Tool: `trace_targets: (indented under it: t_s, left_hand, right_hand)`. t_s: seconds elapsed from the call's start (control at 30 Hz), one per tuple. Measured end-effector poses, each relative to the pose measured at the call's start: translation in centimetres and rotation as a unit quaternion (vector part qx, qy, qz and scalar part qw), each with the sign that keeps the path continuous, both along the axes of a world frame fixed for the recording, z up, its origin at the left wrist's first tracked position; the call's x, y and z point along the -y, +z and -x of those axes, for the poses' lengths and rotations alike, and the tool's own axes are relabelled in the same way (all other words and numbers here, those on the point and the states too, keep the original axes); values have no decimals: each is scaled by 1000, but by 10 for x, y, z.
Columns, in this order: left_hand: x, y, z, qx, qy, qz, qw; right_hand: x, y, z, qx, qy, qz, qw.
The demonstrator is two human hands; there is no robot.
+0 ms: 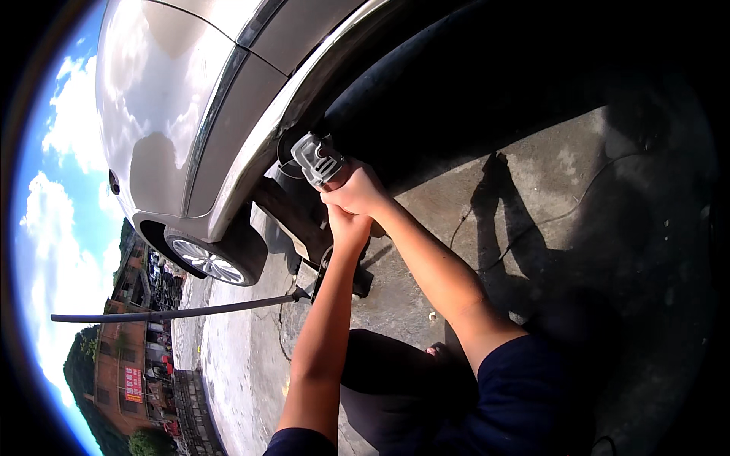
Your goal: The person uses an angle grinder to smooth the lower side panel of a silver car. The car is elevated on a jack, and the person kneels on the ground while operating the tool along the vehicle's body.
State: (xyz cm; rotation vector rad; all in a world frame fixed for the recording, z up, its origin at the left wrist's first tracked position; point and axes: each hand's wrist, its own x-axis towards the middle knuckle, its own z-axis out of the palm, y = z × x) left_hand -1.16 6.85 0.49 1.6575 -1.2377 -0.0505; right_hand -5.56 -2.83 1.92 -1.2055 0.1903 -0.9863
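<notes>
An angle grinder with a grey metal head is held up at the lower sill of a silver-beige car. Its disc side lies close against the shadowed edge under the sill; whether it touches cannot be made out. My right hand wraps round the grinder's body just behind the head. Below it, my left hand is closed about the rear of the tool, partly hidden by my right hand and wrist. Both arms reach out straight from the lower edge.
Beneath the car stands a jack, its long bar sticking out to the left. A dark beam lies by the sill. One car wheel is near it. A thin cord crosses the concrete floor at right.
</notes>
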Motion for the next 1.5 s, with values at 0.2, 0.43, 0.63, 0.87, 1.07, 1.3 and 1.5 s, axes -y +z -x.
trace_targets:
  t_s: [0.2,0.43,0.63,0.87,1.07,1.3,1.5]
  left_hand:
    - [57,21,17,-67,-151,-30,986]
    - [81,16,32,-54,-172,15,983]
    - [92,31,39,-28,-195,-18,980]
    - [98,30,43,-11,-168,9,986]
    - [57,7,12,-33,-95,-26,995]
    - [21,-12,-26,-5,-50,-94,994]
    - [4,-4,-35,18,-39,-106,993]
  right_hand:
    - [36,29,51,-105,-160,34,981]
    - [52,36,72,-140,-178,64,972]
    - [66,32,79,-73,-191,41,978]
    - [72,30,76,-57,-165,47,984]
    - [35,25,32,-171,-120,175,962]
    - [-4,33,20,-221,-130,180,950]
    - [-10,29,18,-158,-123,109,974]
